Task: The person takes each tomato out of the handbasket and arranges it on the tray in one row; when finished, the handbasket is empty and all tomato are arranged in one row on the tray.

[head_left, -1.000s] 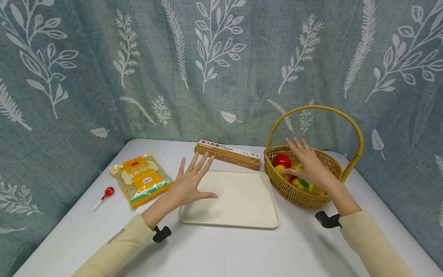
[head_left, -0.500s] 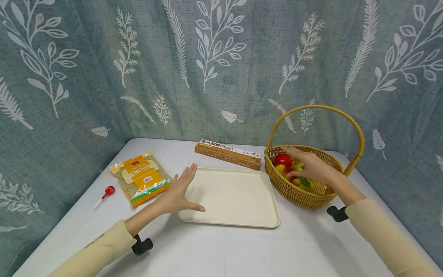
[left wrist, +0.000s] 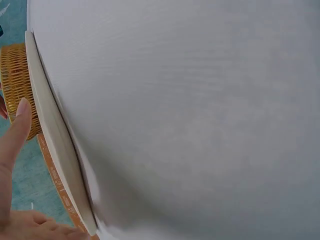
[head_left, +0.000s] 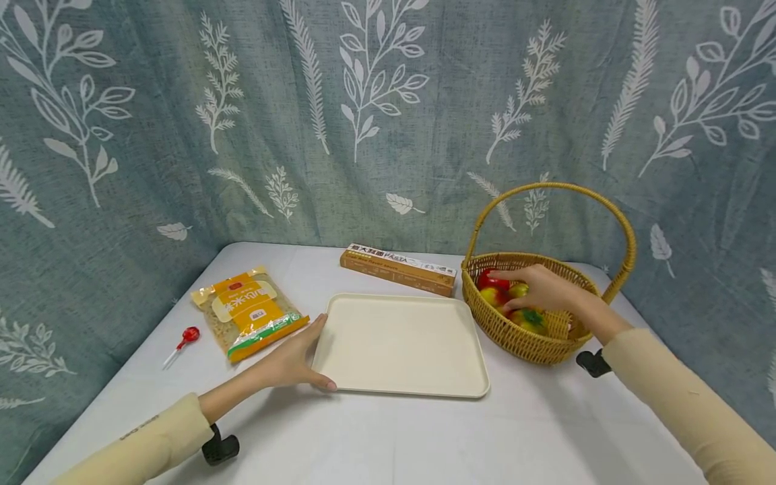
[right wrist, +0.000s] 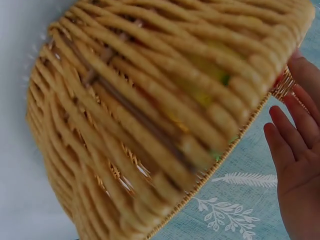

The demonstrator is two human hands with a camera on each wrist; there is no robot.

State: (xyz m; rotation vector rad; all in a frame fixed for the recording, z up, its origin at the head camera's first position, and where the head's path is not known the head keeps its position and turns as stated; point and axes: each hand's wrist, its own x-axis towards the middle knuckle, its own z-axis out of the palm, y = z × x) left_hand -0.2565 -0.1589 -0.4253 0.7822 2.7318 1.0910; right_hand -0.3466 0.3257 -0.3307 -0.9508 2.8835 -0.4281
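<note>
In the head view my left hand (head_left: 294,360) is at the left end of a cream rectangular tray (head_left: 400,347), thumb by its front-left corner and fingers towards its left edge. Its thumb and fingers are spread apart; whether they touch the tray cannot be told. My right hand (head_left: 548,289) reaches over the rim into a wicker basket (head_left: 515,342), above several fruits. A red apple (head_left: 483,278) is partly hidden under its fingertips. Near the thumb lie a yellow-red fruit (head_left: 494,296) and a yellow-green one (head_left: 530,322). The right wrist view shows mostly basket weave, with that hand's fingers (right wrist: 287,135) loosely extended.
A brown pasta box (head_left: 397,269) lies behind the tray. Left of the tray are an orange-and-clear food bag (head_left: 248,310) and a red lollipop (head_left: 190,335). The basket's tall handle (head_left: 552,186) arches above the right hand. A patterned curtain (head_left: 388,121) stands behind the table.
My left hand has moved left and down from above the tray to its left end. My right hand has lowered into the basket, its spread fingers now bent over the fruit.
</note>
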